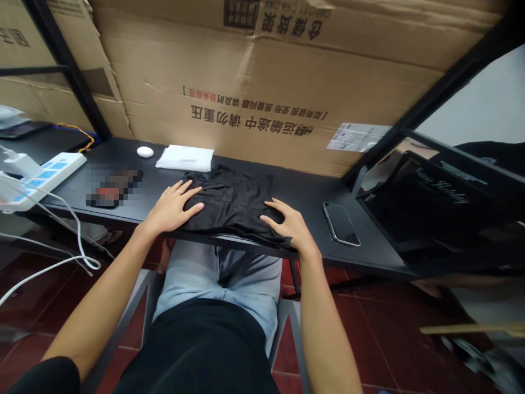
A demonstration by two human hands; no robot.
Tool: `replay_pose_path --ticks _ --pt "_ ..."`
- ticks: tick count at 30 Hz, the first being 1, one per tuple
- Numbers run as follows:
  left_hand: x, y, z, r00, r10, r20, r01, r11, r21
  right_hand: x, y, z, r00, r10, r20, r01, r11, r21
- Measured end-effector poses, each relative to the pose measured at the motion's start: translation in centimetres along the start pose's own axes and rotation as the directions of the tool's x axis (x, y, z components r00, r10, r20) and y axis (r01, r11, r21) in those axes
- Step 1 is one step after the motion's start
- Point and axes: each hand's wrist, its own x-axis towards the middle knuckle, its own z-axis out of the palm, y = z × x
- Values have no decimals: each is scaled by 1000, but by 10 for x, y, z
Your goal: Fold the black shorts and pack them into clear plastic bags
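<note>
A wrinkled black cloth (232, 202) lies spread on the dark table, reaching its front edge. My left hand (174, 207) rests on the cloth's left side, fingers apart and stretched out, with a ring on one finger. On the right side of the cloth lies my right hand (288, 223), its fingers also apart and touching the fabric. Neither hand grips the cloth.
Behind the table (314, 191) stands a large cardboard sheet (254, 71). White folded sheets (184, 158), a white oval object (145, 152), a blurred dark item (115, 189) and a power strip (45, 180) are at left. A phone (341, 223) and black bag (443, 208) are at right.
</note>
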Motion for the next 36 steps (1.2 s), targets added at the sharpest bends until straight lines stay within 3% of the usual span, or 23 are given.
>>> replay_pose_path --ticks 6,11,15,19,22,26,32,36 --pt "16 10 -28 1000 -13 11 12 1000 13 6 -3 -8 999 24 -28 -24 1000 -11" --pt "72 26 -52 987 117 -110 -114 993 33 57 3 -28 984 87 -158 -92 995 -29" --pt "124 40 -42 977 190 -100 -181 979 96 113 13 -27 995 -52 -84 38 985 -169" --pt "155 45 -19 982 189 -14 -185 972 147 142 21 -15 999 -33 43 41 980 -197" --pt "162 44 -5 981 194 23 -196 972 134 144 23 -11 998 2 59 11 975 -220" --pt "163 38 1 978 206 -14 -204 976 76 140 23 -11 999 -50 -2 48 967 -250" --pt "166 33 -8 969 232 -89 -234 972 -21 138 18 -15 992 -98 -80 83 981 -176" --pt "155 32 -18 945 312 -102 -318 946 -55 124 10 -19 986 -131 -101 126 990 -56"
